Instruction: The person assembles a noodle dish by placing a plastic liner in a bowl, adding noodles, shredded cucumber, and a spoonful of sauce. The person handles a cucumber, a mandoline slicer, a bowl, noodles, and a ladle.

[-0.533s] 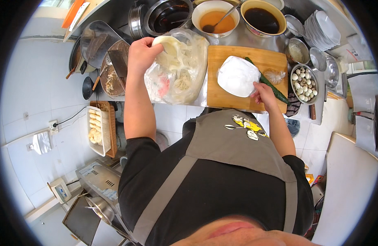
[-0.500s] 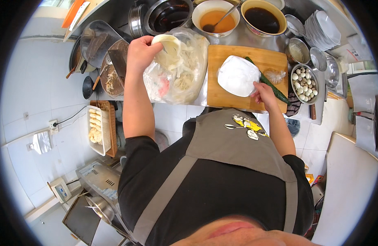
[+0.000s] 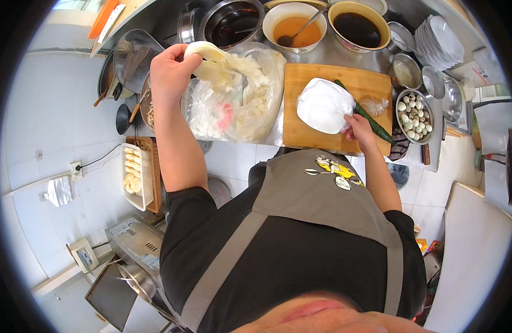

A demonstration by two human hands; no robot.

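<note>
My left hand (image 3: 172,72) is closed on a bunch of pale, wide noodle strips (image 3: 214,64), pinched between thumb and fingers. The strips trail down to the right into an open clear plastic bag (image 3: 262,119) of more pale noodles. Inside the bag a pink patch shows. With its fingers closed, my right hand (image 3: 360,132) grips the near right edge of a white plate (image 3: 325,105), which seems wrapped in thin plastic. That plate rests over a wooden cutting board (image 3: 297,137). A green cucumber (image 3: 373,120) lies beside it, along with a small clear plastic bundle (image 3: 374,105).
Behind the board stand a bowl of orange liquid (image 3: 297,30) with a spoon and a bowl of dark liquid (image 3: 357,28). To the right are a metal bowl of small speckled eggs (image 3: 415,117) and stacked white plates (image 3: 442,38). A bread basket (image 3: 135,177) stands at left.
My left hand has moved left, drawing the noodle strips out into a longer stretch. My right hand stays on the plate's edge. The view has shifted slightly.
</note>
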